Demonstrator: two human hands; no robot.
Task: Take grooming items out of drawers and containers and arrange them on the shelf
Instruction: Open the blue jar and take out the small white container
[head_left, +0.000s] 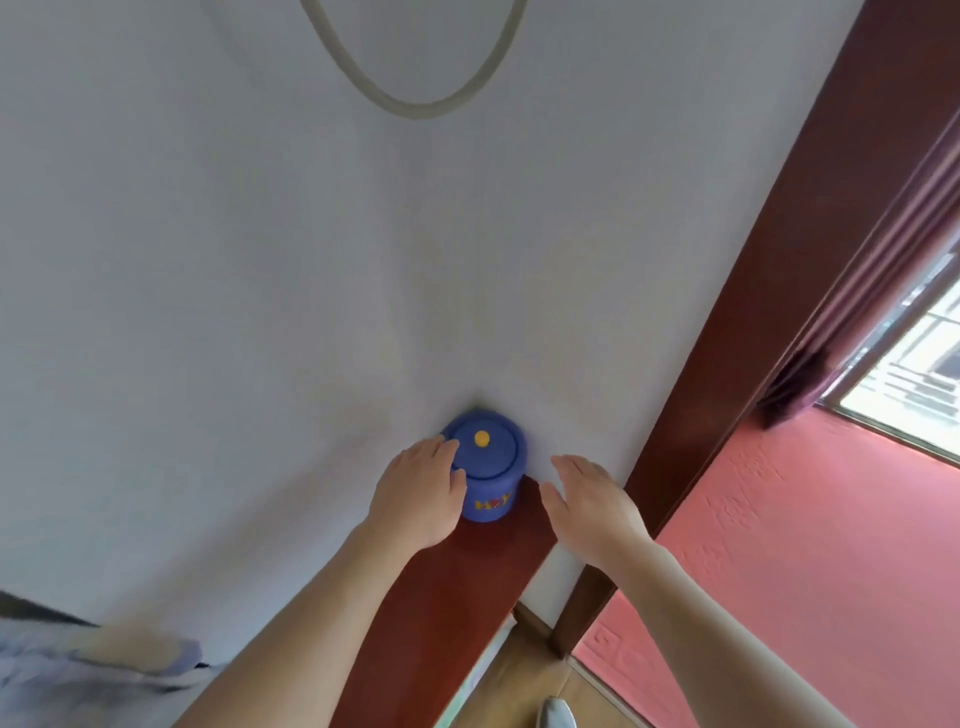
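Blue container (491, 493) stands upright at the far end of a narrow dark-red wooden shelf (441, 597), tucked into the corner where two white walls (260, 260) meet. It is round and squat, with yellow lettering on the near face. The lid (485, 457) is seated, with a small yellow knob (482, 439) at its centre. The surface looks matte, likely plastic or glazed ware (cannot tell which), so I judge it stiff, not very slippery and probably light unless well filled. The contents are hidden. The lid may be loose, so the knob is for lifting the lid only. To move the whole thing, take the body low on both sides. The left hand (421, 493) lies against the container's left side, fingers lightly bent over the lid rim, the thumb hidden and no closed grip evident. The right hand (592, 504) is spread and relaxed, holds nothing and hovers just right of the container with a gap showing. The shelf is slim and its right edge is close, so a sideways nudge could tip the container off. To the right are a brown wooden post (753, 312), a pink textured wall (779, 545), a dark curtain (841, 312) and a bright window (924, 374). A pale cord loop (415, 104) hangs high on the wall. Wood floor (530, 670) shows below, and pale cloth (104, 660) lies blurred at near left.
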